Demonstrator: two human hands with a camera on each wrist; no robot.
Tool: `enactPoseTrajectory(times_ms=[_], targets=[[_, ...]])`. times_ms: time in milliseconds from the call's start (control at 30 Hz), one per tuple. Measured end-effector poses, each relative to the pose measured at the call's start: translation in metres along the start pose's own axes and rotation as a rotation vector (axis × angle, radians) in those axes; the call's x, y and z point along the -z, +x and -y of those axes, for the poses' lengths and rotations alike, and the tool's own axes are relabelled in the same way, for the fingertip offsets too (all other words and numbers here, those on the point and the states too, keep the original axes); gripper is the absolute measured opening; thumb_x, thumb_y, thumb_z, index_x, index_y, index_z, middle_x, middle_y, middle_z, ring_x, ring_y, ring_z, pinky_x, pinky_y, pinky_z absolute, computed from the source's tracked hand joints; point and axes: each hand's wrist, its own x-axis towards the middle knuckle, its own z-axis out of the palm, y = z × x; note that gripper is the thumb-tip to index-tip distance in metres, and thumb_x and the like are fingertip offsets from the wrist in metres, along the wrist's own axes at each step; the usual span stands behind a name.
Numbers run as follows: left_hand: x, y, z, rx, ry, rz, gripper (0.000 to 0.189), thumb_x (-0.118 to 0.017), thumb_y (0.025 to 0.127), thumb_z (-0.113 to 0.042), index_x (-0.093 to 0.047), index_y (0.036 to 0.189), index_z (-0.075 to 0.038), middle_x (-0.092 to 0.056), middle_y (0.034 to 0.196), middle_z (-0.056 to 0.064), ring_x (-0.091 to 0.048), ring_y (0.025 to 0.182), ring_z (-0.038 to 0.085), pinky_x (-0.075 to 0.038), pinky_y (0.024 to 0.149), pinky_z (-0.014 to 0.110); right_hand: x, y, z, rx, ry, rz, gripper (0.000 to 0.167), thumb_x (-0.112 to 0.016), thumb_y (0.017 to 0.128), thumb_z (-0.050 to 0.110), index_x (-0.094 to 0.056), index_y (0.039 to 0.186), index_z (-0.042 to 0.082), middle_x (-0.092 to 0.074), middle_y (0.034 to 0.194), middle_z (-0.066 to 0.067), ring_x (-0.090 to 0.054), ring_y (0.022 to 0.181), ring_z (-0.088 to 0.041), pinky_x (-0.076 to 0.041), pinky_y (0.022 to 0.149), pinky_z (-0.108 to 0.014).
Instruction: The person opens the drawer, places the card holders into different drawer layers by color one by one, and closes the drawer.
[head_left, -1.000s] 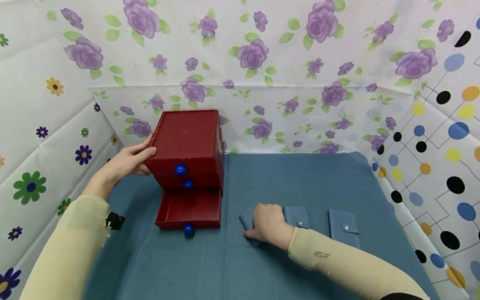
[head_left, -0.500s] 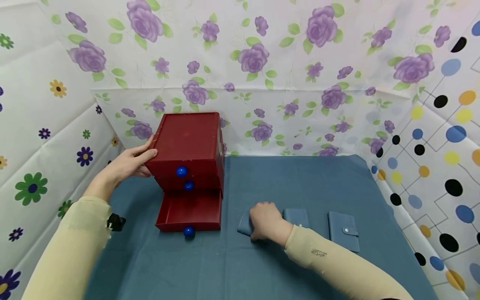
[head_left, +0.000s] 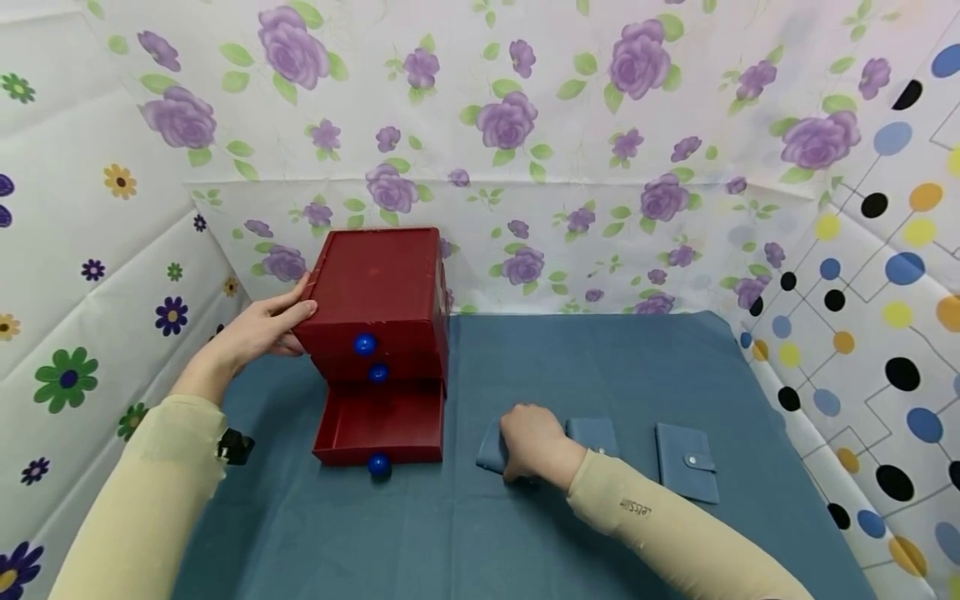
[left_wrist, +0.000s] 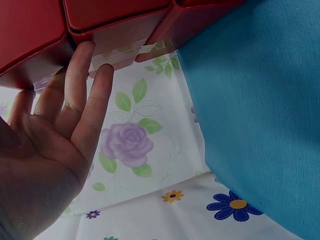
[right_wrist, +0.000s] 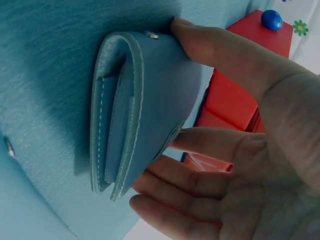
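Observation:
My left hand (head_left: 258, 333) lies against the left side of a red drawer cabinet (head_left: 375, 275). Its fingers (left_wrist: 77, 82) are straight and touch the cabinet in the left wrist view. Low on the cabinet, the bottom drawer (head_left: 386, 417) is pulled out, and it has a blue round knob (head_left: 378, 464). To the right, my right hand (head_left: 536, 442) grips a blue folded wallet (head_left: 491, 450) on the cloth, covering much of it. The right wrist view shows the wallet (right_wrist: 165, 90) standing on edge, thumb at one end and fingers at the other, its pocket layers visible.
Just right of my right hand lies another blue wallet (head_left: 594, 435), partly hidden by the arm. A third wallet (head_left: 686, 462) with a snap strap lies farther right. Blue cloth (head_left: 585, 358) covers the table, bounded by patterned sheets (head_left: 502, 208) at the back and sides.
My right hand has shifted slightly left and closed its thumb and fingers on the wallet. The left hand stays at the cabinet. The head view has shifted a little.

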Motion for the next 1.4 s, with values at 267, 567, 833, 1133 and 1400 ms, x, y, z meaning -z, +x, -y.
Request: enactPoseTrajectory(times_ms=[267, 567, 833, 1133, 1400], targets=[[-0.002, 0.002, -0.002, 0.006, 0.004, -0.007, 0.077, -0.05, 0.11, -0.058, -0.004, 0.17, -0.04, -0.044, 0.157, 0.035, -0.078, 0.088, 0.024, -0.063, 0.088, 0.04, -0.003, -0.003, -0.004, -0.008, 0.022, 0.026, 0.044, -0.1, 0.071, 0.04, -0.077, 0.093, 0.01, -0.065, 0.08, -0.006, -0.065, 0.073, -0.024, -0.06, 0.069, -0.042], [0.0, 0.003, 0.0, 0.005, -0.004, -0.002, 0.076, -0.05, 0.111, -0.057, -0.004, 0.169, -0.041, -0.041, 0.16, 0.035, -0.078, 0.087, 0.023, -0.063, 0.088, 0.04, -0.008, -0.019, -0.007, 0.033, -0.142, -0.022, 0.087, -0.091, 0.078, 0.061, -0.067, 0.138, 0.002, -0.073, 0.117, -0.016, -0.068, 0.104, -0.033, -0.059, 0.081, -0.048], [0.001, -0.001, 0.001, -0.009, -0.013, -0.002, 0.077, -0.051, 0.111, -0.056, -0.003, 0.17, -0.04, -0.029, 0.168, 0.032, -0.077, 0.087, 0.022, -0.063, 0.085, 0.036, -0.01, -0.025, -0.011, 0.04, -0.126, -0.042, 0.077, -0.091, 0.078, 0.061, -0.072, 0.123, 0.001, -0.072, 0.113, -0.016, -0.066, 0.102, -0.031, -0.059, 0.083, -0.048], [-0.001, 0.0, 0.004, -0.016, -0.028, -0.005, 0.075, -0.05, 0.112, -0.053, -0.004, 0.17, -0.04, -0.038, 0.162, 0.034, -0.076, 0.086, 0.022, -0.063, 0.086, 0.038, -0.011, -0.024, -0.013, 0.049, -0.11, -0.043, 0.072, -0.091, 0.079, 0.055, -0.073, 0.123, 0.001, -0.068, 0.105, -0.015, -0.063, 0.097, -0.03, -0.057, 0.08, -0.047], [-0.002, -0.001, 0.0, -0.018, -0.025, -0.003, 0.075, -0.049, 0.112, -0.053, -0.004, 0.17, -0.04, -0.044, 0.157, 0.036, -0.076, 0.087, 0.022, -0.063, 0.087, 0.04, -0.011, -0.025, -0.018, 0.069, -0.09, -0.057, 0.072, -0.092, 0.078, 0.051, -0.072, 0.126, 0.002, -0.069, 0.108, -0.015, -0.064, 0.098, -0.03, -0.057, 0.079, -0.046]])
